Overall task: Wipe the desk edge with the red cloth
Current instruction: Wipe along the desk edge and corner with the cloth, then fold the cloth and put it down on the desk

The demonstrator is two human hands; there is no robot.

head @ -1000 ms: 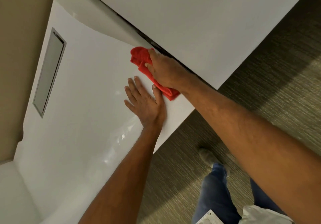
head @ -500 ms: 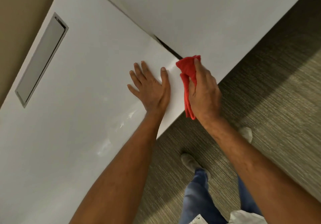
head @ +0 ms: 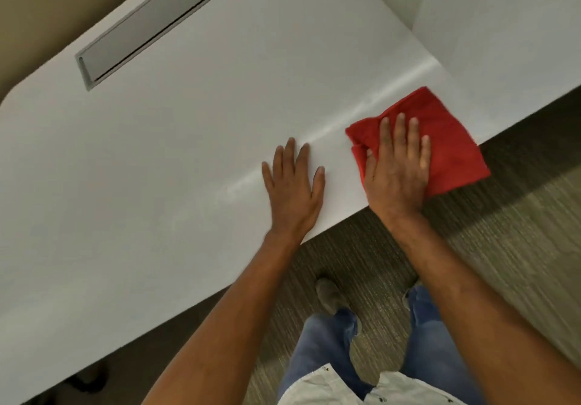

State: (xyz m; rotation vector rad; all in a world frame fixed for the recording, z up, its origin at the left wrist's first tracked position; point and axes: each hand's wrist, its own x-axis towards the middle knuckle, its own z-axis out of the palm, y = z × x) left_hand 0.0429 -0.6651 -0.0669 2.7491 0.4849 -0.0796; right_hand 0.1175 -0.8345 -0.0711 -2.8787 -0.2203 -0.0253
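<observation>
The white desk point(head: 157, 169) fills the upper left of the head view, and its near edge runs diagonally from lower left to upper right. A red cloth point(head: 446, 140) lies spread at that edge, partly hanging over it above the floor. My right hand point(head: 396, 165) presses flat on the cloth with fingers spread, the thumb tucked into a fold. My left hand point(head: 292, 184) rests palm down on the bare desk just left of the cloth, holding nothing.
A grey recessed cable flap point(head: 157, 24) sits in the desk's far side. A second white surface point(head: 503, 27) adjoins at the upper right. Below the edge is striped carpet point(head: 518, 247), with my jeans point(head: 323, 348) and a shoe point(head: 328, 294).
My right hand has gone from gripping the bunched cloth over the desk corner to pressing it spread flat on the edge. The view has swung round; my left hand stays planted.
</observation>
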